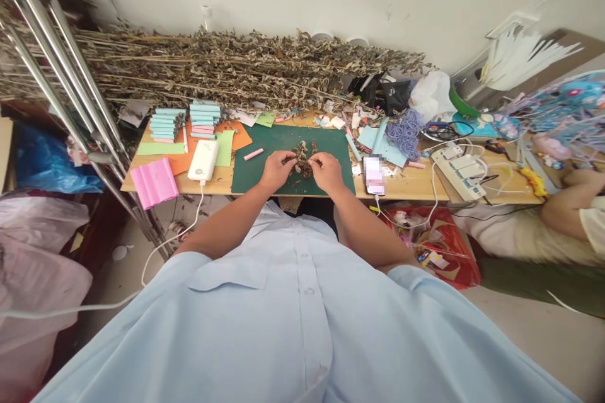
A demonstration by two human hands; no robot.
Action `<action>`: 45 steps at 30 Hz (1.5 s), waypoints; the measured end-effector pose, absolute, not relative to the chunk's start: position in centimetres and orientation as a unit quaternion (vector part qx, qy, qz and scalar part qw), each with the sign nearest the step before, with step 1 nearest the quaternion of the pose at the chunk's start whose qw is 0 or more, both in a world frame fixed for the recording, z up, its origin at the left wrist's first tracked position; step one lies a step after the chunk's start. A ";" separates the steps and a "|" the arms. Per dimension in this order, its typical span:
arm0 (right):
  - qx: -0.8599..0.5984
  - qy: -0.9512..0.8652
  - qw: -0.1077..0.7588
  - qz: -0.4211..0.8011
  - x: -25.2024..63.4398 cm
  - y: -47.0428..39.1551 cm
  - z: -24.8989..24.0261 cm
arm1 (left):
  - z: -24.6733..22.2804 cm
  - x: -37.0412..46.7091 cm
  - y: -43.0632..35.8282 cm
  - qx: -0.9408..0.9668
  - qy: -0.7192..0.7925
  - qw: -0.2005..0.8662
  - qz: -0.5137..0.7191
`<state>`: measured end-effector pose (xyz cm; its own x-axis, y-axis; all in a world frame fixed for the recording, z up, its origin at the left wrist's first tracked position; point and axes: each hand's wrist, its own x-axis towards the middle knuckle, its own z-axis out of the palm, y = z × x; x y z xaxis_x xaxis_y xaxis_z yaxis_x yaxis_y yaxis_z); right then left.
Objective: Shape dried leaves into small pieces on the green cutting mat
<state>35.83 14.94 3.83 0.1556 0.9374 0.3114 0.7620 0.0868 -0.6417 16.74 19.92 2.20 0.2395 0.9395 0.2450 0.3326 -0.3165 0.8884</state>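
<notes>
Dried leaves lie in a small crumpled clump on a dark green mat in front of me. My left hand pinches the clump from its left side, fingertips pressed together. From the other side my right hand pinches dried leaf or stem pieces between thumb and forefinger. Both hands rest low over the mat, close together. A pink paper roll lies on the mat, left of my left hand. Small dark crumbs are scattered around the leaves.
Long dried plant stalks are heaped along the wall. Blue and pink paper rolls are stacked at left, near a white power bank. A phone, purple string and a power strip lie right. Another person's arm is far right.
</notes>
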 end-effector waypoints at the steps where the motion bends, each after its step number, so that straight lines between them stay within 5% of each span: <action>1: -0.668 -0.629 0.378 0.120 35.9 14.9 3.9 | 2.1 16.7 19.9 0.690 0.460 0.373 0.416; 6: -0.636 -0.616 0.434 0.165 34.7 14.5 4.6 | 2.3 16.5 19.9 0.695 0.453 0.371 0.419; 27: -0.675 -0.604 0.407 0.120 34.5 15.4 3.6 | 3.6 16.3 20.1 0.715 0.443 0.343 0.418; 39: -0.624 -0.600 0.455 0.210 32.6 14.9 3.7 | 3.2 17.8 20.3 0.445 0.419 0.645 0.459; 45: -0.629 -0.587 0.486 0.155 32.7 14.6 3.7 | 3.7 17.2 20.7 0.329 0.430 0.694 0.474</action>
